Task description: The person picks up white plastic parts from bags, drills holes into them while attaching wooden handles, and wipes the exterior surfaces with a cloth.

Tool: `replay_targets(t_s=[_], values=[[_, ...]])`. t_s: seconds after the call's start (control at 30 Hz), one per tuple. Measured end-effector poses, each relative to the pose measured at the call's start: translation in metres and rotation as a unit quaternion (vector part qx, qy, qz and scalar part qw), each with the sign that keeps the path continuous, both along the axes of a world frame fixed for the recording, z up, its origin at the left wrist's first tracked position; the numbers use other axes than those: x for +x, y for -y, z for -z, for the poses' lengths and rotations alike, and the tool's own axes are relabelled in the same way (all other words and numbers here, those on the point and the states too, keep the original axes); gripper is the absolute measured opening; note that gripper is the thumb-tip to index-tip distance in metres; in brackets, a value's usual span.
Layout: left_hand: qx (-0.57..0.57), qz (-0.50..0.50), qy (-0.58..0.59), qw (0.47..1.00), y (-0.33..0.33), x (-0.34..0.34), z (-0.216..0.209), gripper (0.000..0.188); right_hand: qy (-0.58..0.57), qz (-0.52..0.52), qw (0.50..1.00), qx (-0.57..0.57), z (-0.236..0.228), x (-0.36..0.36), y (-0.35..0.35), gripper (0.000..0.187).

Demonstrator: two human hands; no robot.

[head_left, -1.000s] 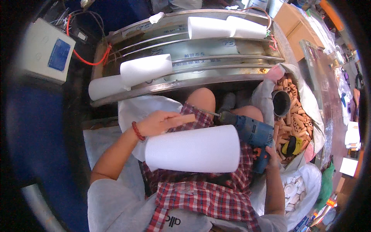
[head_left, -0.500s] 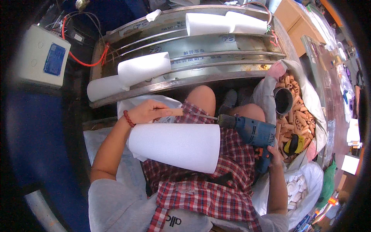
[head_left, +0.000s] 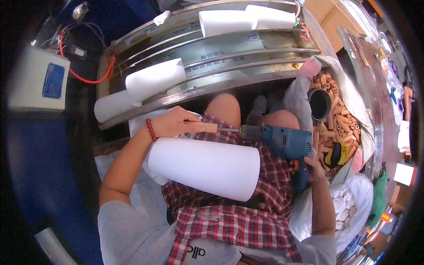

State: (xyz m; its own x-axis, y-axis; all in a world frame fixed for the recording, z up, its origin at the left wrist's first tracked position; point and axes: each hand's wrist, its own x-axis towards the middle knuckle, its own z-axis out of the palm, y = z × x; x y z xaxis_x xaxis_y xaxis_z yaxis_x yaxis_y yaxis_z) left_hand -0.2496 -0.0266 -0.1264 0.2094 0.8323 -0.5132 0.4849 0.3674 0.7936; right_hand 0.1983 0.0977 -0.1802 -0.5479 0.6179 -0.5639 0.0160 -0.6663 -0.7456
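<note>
My left hand is closed around a short tan tube, gripping it so that its end points right. On the drill's shaft, the thin metal bit meets that end of the tube. A blue power drill lies level over my lap, and my right hand is wrapped round its handle. Across my plaid apron, just under my left hand, rests a large white tapered sleeve. Neither hand touches the sleeve's wide right end.
Ahead stands a metal trough with rods and white sleeves across it. At right, a sack holds many tan tubes and a dark cup. White pieces fill a bag. A grey box with red cord stands left.
The gap between drill and tan tube has narrowed; more of the bit is now hidden at the tube's end. The whole view has shifted slightly.
</note>
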Motion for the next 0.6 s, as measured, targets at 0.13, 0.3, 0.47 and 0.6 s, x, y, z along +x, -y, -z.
replay_targets(t_s=[0.13, 0.3, 0.47, 0.6], values=[[0.008, -0.022, -0.021, 0.999, -0.01, 0.012, -0.003, 0.032, -0.001, -0.021, 0.997, -0.078, -0.013, -0.006, -0.007, 0.059], [0.009, -0.021, -0.041, 0.999, -0.013, 0.019, -0.002, 0.03, 0.025, -0.022, 0.998, -0.056, -0.012, -0.007, -0.007, 0.054], [0.009, -0.028, -0.04, 0.999, -0.017, 0.022, 0.0, 0.029, -0.018, -0.039, 0.999, -0.014, -0.007, -0.008, -0.009, 0.055], [-0.029, -0.031, -0.038, 0.998, -0.013, 0.027, -0.001, 0.029, -0.019, -0.071, 0.997, 0.001, -0.005, -0.006, -0.012, 0.055]])
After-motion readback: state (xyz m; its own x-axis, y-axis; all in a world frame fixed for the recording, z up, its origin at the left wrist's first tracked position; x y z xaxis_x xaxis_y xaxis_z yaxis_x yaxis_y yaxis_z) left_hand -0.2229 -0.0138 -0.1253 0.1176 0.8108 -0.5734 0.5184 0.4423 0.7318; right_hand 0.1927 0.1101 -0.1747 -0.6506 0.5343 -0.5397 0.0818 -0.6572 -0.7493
